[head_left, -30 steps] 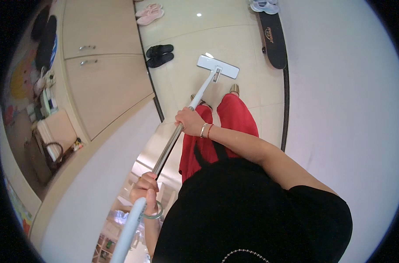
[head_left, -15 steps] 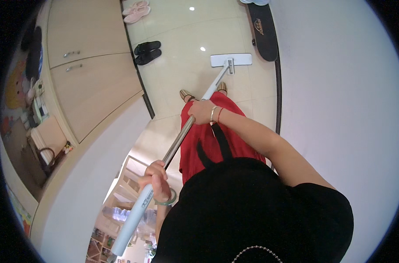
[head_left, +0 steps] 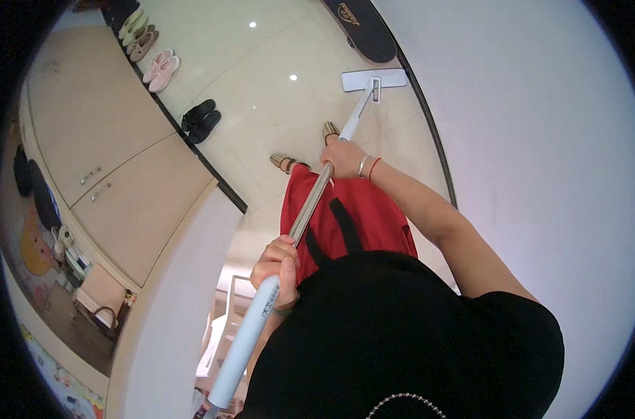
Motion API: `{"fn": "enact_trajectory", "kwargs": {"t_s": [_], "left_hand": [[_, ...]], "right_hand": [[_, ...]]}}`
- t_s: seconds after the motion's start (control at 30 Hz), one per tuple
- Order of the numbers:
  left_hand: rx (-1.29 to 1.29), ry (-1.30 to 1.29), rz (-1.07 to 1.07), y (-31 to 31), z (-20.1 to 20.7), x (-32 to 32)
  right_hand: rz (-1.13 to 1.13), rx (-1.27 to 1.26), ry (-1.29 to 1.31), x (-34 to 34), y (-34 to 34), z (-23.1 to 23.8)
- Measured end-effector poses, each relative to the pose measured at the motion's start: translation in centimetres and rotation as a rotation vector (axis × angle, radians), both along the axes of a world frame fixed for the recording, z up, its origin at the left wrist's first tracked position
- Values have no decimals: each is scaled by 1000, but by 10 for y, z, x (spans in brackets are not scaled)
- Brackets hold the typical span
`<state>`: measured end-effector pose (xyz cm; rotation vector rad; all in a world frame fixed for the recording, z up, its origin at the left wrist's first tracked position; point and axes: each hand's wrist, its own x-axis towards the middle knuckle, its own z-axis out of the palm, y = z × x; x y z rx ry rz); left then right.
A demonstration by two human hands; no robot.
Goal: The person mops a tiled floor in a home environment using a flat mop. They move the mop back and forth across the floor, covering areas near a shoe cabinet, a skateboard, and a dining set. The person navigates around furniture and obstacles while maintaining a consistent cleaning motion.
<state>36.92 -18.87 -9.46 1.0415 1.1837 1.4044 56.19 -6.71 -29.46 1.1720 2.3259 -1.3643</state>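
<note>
A flat mop [head_left: 312,204] slants across my front, its pale blue grip at the lower left and its white rectangular head [head_left: 393,77] lying on the tiled floor. My left hand [head_left: 275,269] is closed around the pole just above where the thick grip begins. Farther down, my right hand [head_left: 345,158] wraps the pole near its pale lower section. The mop head rests flat beside the right wall's dark skirting, just short of a black skateboard [head_left: 365,31]. My sandalled feet stand on the floor to the left of the mop's lower end.
Along the left runs a beige cabinet [head_left: 87,133] with black shoes [head_left: 202,121] and pink shoes [head_left: 162,70] by its base. More shoes line up beyond them. A white wall [head_left: 541,174] rises on the right. A bag [head_left: 101,300] sits on the cabinet's shelf.
The view has turned, and my body with it. The mop head has come nearer to the skateboard and the right skirting. Both hands keep hold of the pole.
</note>
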Motion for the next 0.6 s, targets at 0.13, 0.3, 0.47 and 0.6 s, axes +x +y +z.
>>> {"fn": "enact_trajectory", "kwargs": {"t_s": [0.13, 0.3, 0.47, 0.6], "left_hand": [[-9, 13, -201, 23, 17, -10], [44, 12, -347, 44, 27, -16], [37, 81, -510, 58, 35, -42], [3, 115, -571, 65, 62, -95]], "right_hand": [[-174, -21, 4, 4, -10, 19], [-403, 74, 196, 4, -37, 2], [-558, 222, 353, -25, -54, -14], [-664, 316, 438, -92, -63, -6]]}}
